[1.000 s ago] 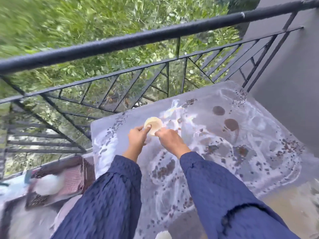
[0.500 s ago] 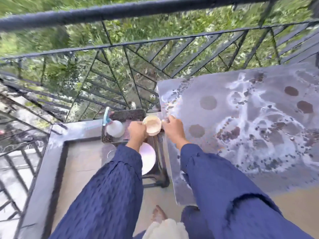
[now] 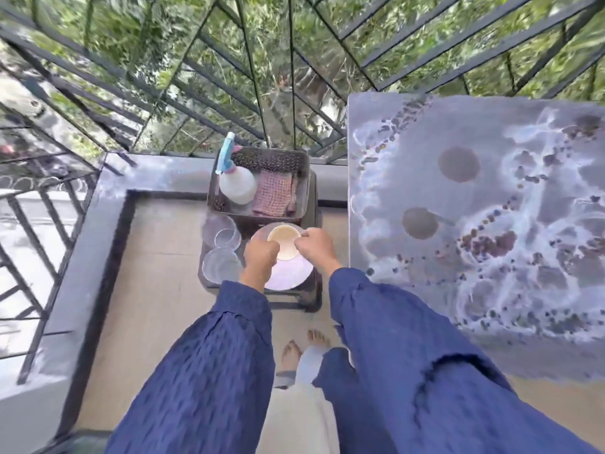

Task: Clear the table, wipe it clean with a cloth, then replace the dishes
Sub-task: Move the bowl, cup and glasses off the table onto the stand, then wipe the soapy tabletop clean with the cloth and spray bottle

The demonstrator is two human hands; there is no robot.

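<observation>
A small cream bowl [image 3: 283, 240] is held between both hands over a white plate [image 3: 289, 271] on a low dark stool [image 3: 309, 298]. My left hand [image 3: 260, 257] grips its left rim and my right hand [image 3: 313, 247] grips its right rim. Two clear glass bowls [image 3: 220, 229] sit at the stool's left side. Behind them a dark basket [image 3: 302, 178] holds a white spray bottle [image 3: 236, 181] with a blue trigger and a pink checked cloth [image 3: 274, 194]. The grey patterned table [image 3: 474, 208] stands to the right with no dishes on it, showing two round damp marks.
A black metal railing [image 3: 248, 77] closes the balcony ahead and on the left, with trees beyond. A grey ledge [image 3: 98, 224] borders the beige floor. My bare feet [image 3: 291, 353] stand just below the stool.
Both hands carried the cream bowl off the table, leftward and down, and now hold it over the plate on the stool. My view swung left and down with it.
</observation>
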